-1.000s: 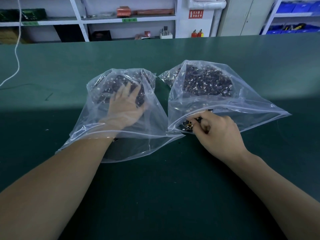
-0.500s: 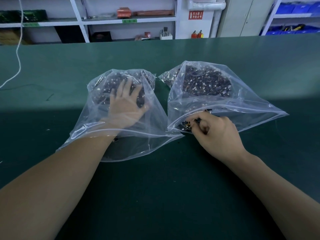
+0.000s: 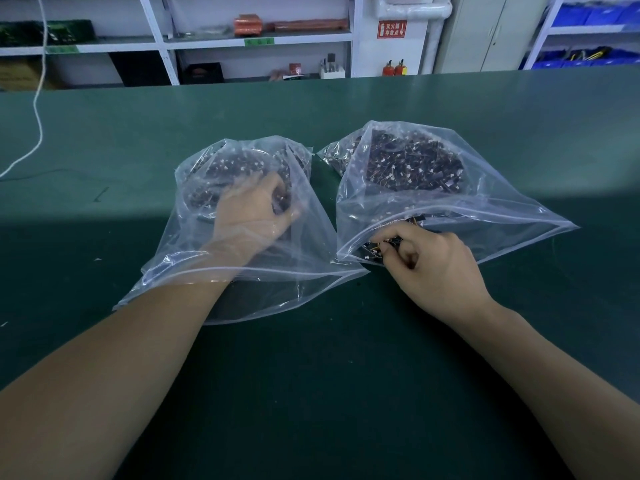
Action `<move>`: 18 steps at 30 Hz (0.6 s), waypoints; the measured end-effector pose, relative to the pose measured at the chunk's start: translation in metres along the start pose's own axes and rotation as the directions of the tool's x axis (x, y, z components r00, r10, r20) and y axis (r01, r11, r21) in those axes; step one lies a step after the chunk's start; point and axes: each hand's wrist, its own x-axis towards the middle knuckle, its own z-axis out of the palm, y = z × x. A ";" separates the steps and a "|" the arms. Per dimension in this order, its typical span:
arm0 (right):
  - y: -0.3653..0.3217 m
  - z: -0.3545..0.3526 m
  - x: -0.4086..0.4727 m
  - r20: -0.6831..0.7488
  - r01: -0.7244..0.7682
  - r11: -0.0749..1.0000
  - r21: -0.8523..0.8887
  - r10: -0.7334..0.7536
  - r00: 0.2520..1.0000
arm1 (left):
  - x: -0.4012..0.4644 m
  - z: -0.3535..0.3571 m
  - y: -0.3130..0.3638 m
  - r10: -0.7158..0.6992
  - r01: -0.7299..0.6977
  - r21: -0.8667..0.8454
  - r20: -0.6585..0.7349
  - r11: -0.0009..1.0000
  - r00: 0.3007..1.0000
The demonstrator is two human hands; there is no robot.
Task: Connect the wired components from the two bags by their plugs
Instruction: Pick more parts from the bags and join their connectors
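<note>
Bags side by side on green table, both clear plastic with mouths facing the person. Left bag at about 11 o'clock from frame centre, right bag at about 1 o'clock, near edges almost touching. Each holds a dark heap of wired components with small white plugs: left heap, right heap. Left hand fully inside left bag, seen through the plastic, fingers curled down into the heap; whether they actually grasp a piece, cannot tell. Right hand at mouth of right bag, thumb and fingers pinching a small wired component with yellow and red leads, just inside the opening. White cable hanging at 10 o'clock. Shelving behind table at 12 o'clock.
</note>
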 end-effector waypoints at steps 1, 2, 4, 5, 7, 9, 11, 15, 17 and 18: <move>0.000 0.000 0.000 -0.001 0.001 1.000 0.000 -0.001 1.000 | 0.001 0.001 -0.001 0.009 -0.008 0.022 -0.029 1.000 1.000; 0.000 0.000 0.000 -0.003 0.000 1.000 0.002 0.000 1.000 | 0.001 0.001 -0.002 0.014 -0.010 0.056 -0.060 0.998 0.998; 0.000 0.000 0.000 -0.006 -0.001 1.000 0.009 0.001 1.000 | 0.002 0.002 -0.005 0.035 -0.022 0.106 -0.124 0.994 0.992; 0.001 0.000 0.000 -0.005 -0.002 1.000 0.011 0.002 1.000 | 0.002 0.002 -0.006 0.049 -0.034 0.109 -0.142 0.993 0.989; 0.001 0.000 0.000 -0.001 -0.003 1.000 0.015 0.003 1.000 | 0.002 0.001 -0.006 0.067 -0.056 0.101 -0.112 0.993 0.991; 0.002 0.000 0.000 0.003 -0.007 1.000 0.016 0.006 1.000 | 0.003 0.000 -0.004 0.057 -0.057 0.081 0.001 0.995 0.998; 0.002 0.000 0.000 0.004 -0.009 1.000 0.014 0.009 1.000 | 0.005 0.000 -0.001 0.014 -0.023 0.067 0.138 0.997 0.990; 0.002 0.001 0.001 0.010 -0.001 1.000 0.005 0.001 1.000 | 0.002 -0.002 0.000 -0.034 0.021 0.062 0.218 0.998 0.975; 0.002 0.001 0.001 0.008 0.006 1.000 0.008 -0.006 1.000 | 0.001 -0.006 0.001 -0.035 0.018 0.081 0.220 0.997 0.975; 0.002 0.001 0.001 0.006 0.007 1.000 0.008 -0.007 1.000 | 0.000 -0.009 0.002 -0.035 0.017 0.080 0.233 0.997 0.972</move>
